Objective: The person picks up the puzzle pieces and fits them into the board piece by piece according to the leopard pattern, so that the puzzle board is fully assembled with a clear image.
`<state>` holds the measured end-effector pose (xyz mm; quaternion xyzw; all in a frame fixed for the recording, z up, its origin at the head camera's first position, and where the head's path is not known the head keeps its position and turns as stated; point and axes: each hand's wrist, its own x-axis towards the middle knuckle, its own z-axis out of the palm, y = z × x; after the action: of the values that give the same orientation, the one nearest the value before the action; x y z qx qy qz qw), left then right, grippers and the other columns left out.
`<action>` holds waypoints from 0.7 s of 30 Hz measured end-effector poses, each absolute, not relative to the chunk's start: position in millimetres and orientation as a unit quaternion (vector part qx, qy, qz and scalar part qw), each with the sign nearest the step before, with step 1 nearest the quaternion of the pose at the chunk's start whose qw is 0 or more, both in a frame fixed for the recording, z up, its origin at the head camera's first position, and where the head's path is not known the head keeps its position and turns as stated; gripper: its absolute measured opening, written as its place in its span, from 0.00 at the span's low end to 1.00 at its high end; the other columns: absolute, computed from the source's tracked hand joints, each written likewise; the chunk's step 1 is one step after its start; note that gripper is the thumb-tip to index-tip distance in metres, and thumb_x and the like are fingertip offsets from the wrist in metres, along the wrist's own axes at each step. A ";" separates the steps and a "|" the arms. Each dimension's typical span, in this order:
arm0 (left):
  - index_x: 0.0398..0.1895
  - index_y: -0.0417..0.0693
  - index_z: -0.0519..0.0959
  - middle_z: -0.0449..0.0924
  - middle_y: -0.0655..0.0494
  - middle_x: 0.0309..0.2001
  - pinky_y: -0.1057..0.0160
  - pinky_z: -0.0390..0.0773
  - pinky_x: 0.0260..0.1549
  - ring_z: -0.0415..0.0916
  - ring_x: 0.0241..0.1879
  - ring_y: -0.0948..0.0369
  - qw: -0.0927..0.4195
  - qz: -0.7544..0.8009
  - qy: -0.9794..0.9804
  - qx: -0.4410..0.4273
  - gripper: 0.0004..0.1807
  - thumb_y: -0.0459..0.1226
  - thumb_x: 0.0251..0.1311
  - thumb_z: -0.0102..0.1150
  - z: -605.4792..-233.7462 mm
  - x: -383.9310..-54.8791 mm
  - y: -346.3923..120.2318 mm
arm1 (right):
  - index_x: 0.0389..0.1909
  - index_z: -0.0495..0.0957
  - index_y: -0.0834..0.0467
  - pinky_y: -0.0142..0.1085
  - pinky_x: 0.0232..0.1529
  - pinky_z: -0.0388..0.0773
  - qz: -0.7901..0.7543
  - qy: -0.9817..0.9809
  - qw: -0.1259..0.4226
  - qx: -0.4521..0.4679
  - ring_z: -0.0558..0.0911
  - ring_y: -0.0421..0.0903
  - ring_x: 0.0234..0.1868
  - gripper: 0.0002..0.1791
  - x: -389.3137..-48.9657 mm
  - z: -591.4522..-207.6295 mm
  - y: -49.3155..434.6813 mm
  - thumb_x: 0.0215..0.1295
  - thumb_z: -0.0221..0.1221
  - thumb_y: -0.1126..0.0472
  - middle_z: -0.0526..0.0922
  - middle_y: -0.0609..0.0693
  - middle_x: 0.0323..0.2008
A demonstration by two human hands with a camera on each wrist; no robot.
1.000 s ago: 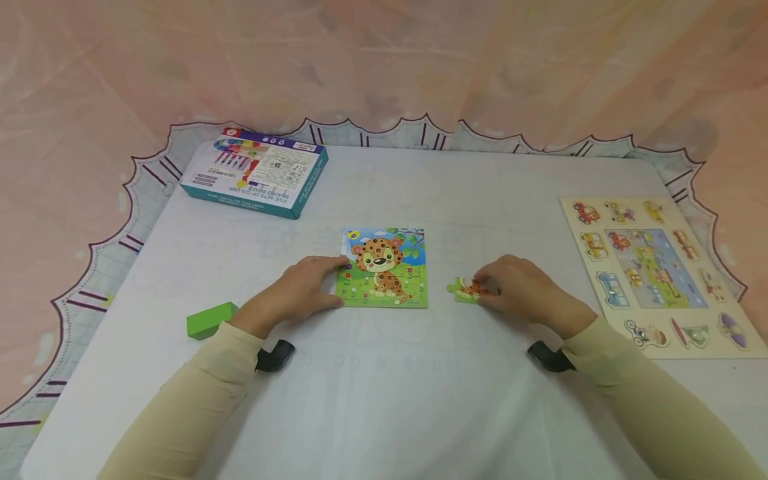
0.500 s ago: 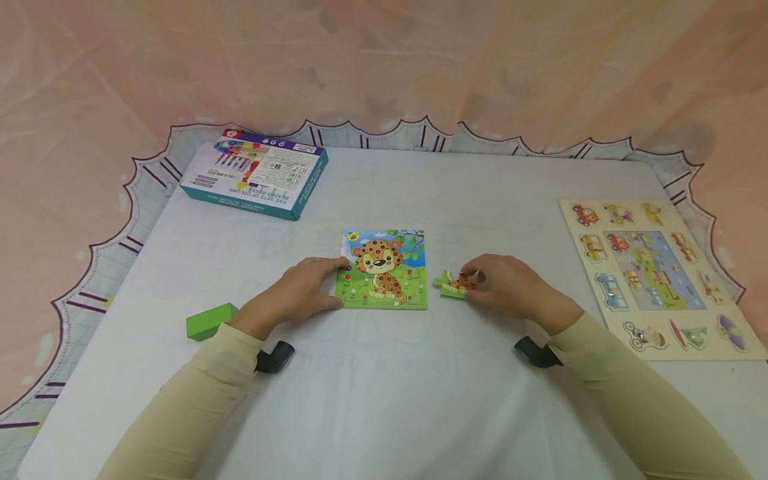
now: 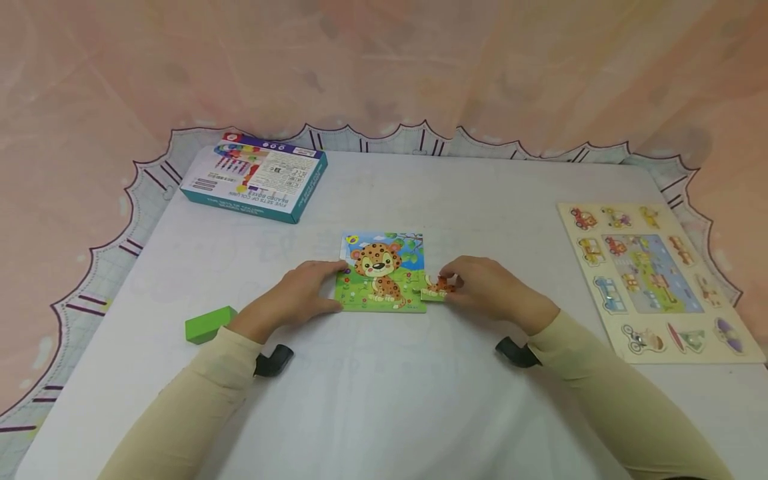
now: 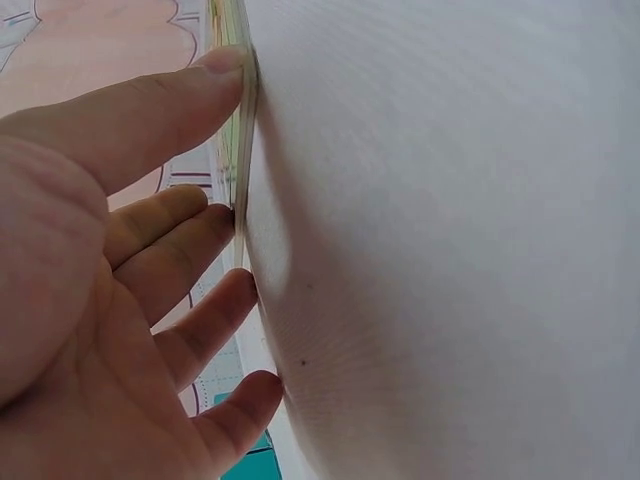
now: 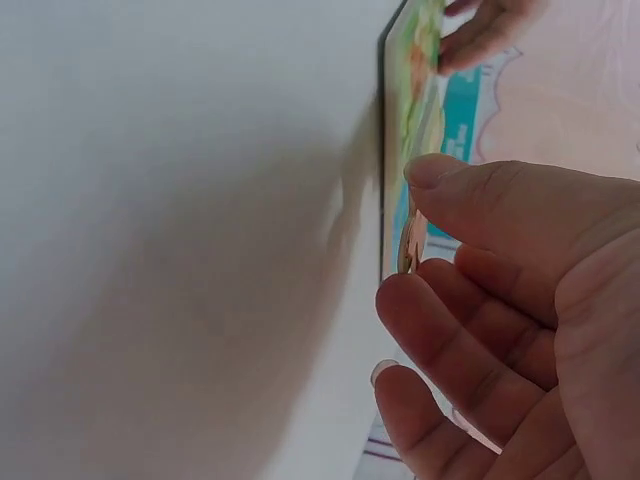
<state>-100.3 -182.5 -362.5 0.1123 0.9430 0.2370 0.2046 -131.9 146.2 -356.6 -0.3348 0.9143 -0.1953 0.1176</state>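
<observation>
A square leopard jigsaw puzzle (image 3: pixel 366 293) lies flat in the middle of the white table. My left hand (image 3: pixel 298 290) touches its left edge with thumb and fingertips, the fingers extended and spread. In the left wrist view, the thumb (image 4: pixel 150 120) lies against the thin board edge. Between thumb and forefinger, my right hand (image 3: pixel 492 287) pinches a jigsaw puzzle piece (image 3: pixel 433 289) with green grass and spotted orange fur. The piece's left end overlaps the puzzle's right edge in the head view. Seen from the right wrist, the pinched piece (image 5: pixel 410 245) stands edge-on, mostly hidden by the fingers.
A green block (image 3: pixel 207 325) lies beside the left wrist. The teal and white box (image 3: pixel 276 173) is at the back left. On the right lies a wooden picture puzzle board (image 3: pixel 702 359) with vehicle pieces. A scalloped cloth edge borders the table's back.
My right hand has moved left with the puzzle piece, from a gap beside the puzzle to its right edge. The left hand has stayed at the left edge.
</observation>
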 end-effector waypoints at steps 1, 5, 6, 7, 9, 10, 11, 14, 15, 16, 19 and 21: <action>0.74 0.44 0.65 0.64 0.44 0.72 0.41 0.58 0.69 0.56 0.73 0.43 0.204 0.236 0.943 0.113 0.41 0.38 0.59 0.71 -362.4 -100.0 -182.3 | 0.50 0.81 0.64 0.44 0.46 0.81 -0.195 0.912 0.113 -0.344 0.83 0.47 0.41 0.17 -131.5 -355.7 144.6 0.62 0.68 0.63 0.84 0.52 0.43; 0.74 0.44 0.64 0.64 0.43 0.72 0.41 0.58 0.69 0.56 0.72 0.43 0.204 0.236 0.944 0.111 0.41 0.38 0.59 0.71 -362.4 -99.7 -181.7 | 0.49 0.81 0.64 0.44 0.46 0.81 -0.195 0.904 0.098 -0.368 0.83 0.47 0.41 0.16 -131.4 -355.2 137.1 0.62 0.67 0.63 0.83 0.52 0.42; 0.74 0.45 0.64 0.64 0.43 0.72 0.41 0.58 0.69 0.56 0.73 0.43 0.205 0.236 0.944 0.109 0.41 0.39 0.59 0.71 -362.6 -99.6 -181.6 | 0.49 0.81 0.65 0.44 0.46 0.81 -0.195 0.903 0.099 -0.370 0.83 0.47 0.41 0.16 -131.4 -355.1 134.9 0.62 0.67 0.63 0.83 0.52 0.42; 0.74 0.44 0.64 0.64 0.43 0.72 0.41 0.58 0.69 0.55 0.73 0.43 0.206 0.236 0.943 0.109 0.41 0.39 0.59 0.71 -363.0 -99.5 -181.7 | 0.49 0.81 0.65 0.44 0.46 0.81 -0.193 0.902 0.101 -0.373 0.83 0.47 0.41 0.16 -131.4 -355.1 132.3 0.63 0.67 0.63 0.83 0.52 0.43; 0.75 0.44 0.64 0.64 0.42 0.72 0.40 0.57 0.69 0.55 0.73 0.42 0.208 0.236 0.943 0.108 0.41 0.39 0.59 0.71 -363.1 -99.2 -181.9 | 0.50 0.81 0.65 0.43 0.47 0.81 -0.187 0.902 0.107 -0.373 0.83 0.47 0.42 0.16 -131.7 -355.8 126.6 0.64 0.67 0.62 0.83 0.52 0.44; 0.75 0.44 0.64 0.64 0.42 0.72 0.40 0.57 0.69 0.55 0.72 0.42 0.208 0.236 0.943 0.109 0.41 0.39 0.59 0.71 -363.6 -99.1 -182.0 | 0.50 0.81 0.65 0.42 0.47 0.81 -0.184 0.902 0.110 -0.375 0.82 0.47 0.42 0.16 -131.5 -355.7 123.8 0.64 0.67 0.61 0.83 0.52 0.44; 0.75 0.44 0.64 0.64 0.42 0.72 0.40 0.57 0.69 0.55 0.72 0.42 0.208 0.235 0.943 0.109 0.41 0.39 0.59 0.71 -363.8 -98.9 -182.1 | 0.51 0.81 0.65 0.42 0.48 0.80 -0.183 0.901 0.113 -0.376 0.82 0.46 0.42 0.16 -131.3 -355.3 120.9 0.64 0.66 0.61 0.83 0.52 0.44; 0.75 0.44 0.64 0.64 0.42 0.72 0.41 0.58 0.69 0.56 0.72 0.42 0.207 0.235 0.943 0.110 0.41 0.39 0.59 0.71 -364.0 -98.8 -182.2 | 0.50 0.82 0.65 0.42 0.48 0.79 -0.176 0.900 0.118 -0.382 0.81 0.46 0.41 0.16 -131.1 -354.4 113.3 0.64 0.66 0.61 0.83 0.52 0.44; 0.75 0.44 0.64 0.64 0.43 0.72 0.41 0.58 0.69 0.56 0.72 0.43 0.206 0.236 0.943 0.110 0.41 0.39 0.59 0.71 -364.2 -98.7 -182.3 | 0.50 0.82 0.65 0.42 0.48 0.79 -0.175 0.899 0.119 -0.384 0.80 0.46 0.40 0.16 -131.3 -354.4 111.1 0.64 0.66 0.61 0.83 0.52 0.44; 0.75 0.43 0.64 0.64 0.43 0.72 0.41 0.58 0.69 0.56 0.72 0.43 0.206 0.236 0.943 0.110 0.41 0.39 0.59 0.71 -364.2 -98.7 -182.3 | 0.50 0.82 0.65 0.42 0.48 0.79 -0.174 0.898 0.119 -0.387 0.80 0.45 0.40 0.16 -131.3 -354.2 109.2 0.64 0.66 0.61 0.83 0.52 0.44; 0.74 0.43 0.64 0.64 0.43 0.72 0.41 0.58 0.69 0.56 0.72 0.43 0.203 0.237 0.943 0.112 0.41 0.39 0.59 0.71 -364.2 -98.9 -182.8 | 0.49 0.82 0.64 0.43 0.48 0.78 -0.173 0.894 0.118 -0.396 0.78 0.45 0.39 0.15 -132.2 -354.8 104.0 0.64 0.65 0.61 0.82 0.52 0.43; 0.74 0.44 0.64 0.64 0.43 0.72 0.41 0.58 0.69 0.56 0.73 0.43 0.203 0.238 0.943 0.113 0.41 0.39 0.59 0.71 -364.4 -98.9 -183.0 | 0.48 0.82 0.64 0.43 0.49 0.77 -0.174 0.892 0.117 -0.400 0.77 0.46 0.39 0.14 -132.7 -356.1 100.8 0.64 0.65 0.61 0.82 0.51 0.43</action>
<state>-98.9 -183.0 -364.4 0.1134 0.9430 0.2383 0.2027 -132.7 100.8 -356.1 -0.3996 0.8924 -0.1740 0.1170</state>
